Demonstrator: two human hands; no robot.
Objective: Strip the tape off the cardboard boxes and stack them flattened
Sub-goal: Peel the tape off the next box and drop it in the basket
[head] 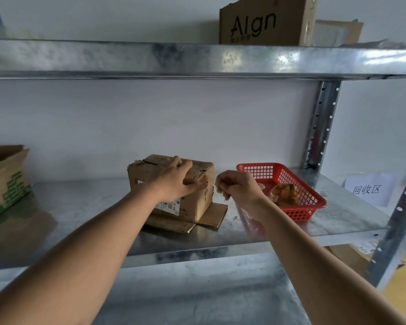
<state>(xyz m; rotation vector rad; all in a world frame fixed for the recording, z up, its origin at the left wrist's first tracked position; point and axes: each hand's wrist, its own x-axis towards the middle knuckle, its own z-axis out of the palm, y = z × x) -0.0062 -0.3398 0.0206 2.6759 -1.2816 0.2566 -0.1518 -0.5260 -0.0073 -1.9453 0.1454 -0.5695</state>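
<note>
While the left hand (174,178) grips the upper right edge of the small cardboard box (174,191), fingers over the top and thumb pressed on the near face, the right hand (237,188) sits just right of the box with its fingers curled, pinching a thin strip of tape (215,185) that runs toward the box's right corner. The box stands upright on the metal shelf (92,207), bottom flaps splayed flat on the surface, a white label on its near face. Just beside the right hand, a red plastic basket (314,205) holds crumpled brownish tape scraps (285,193). At the left end of the shelf lies a stack of flattened cardboard (5,179) with green print. A white paper sign (367,190) leans at the right end. On the upper shelf stands a brown carton (265,22) printed with black lettering.
</note>
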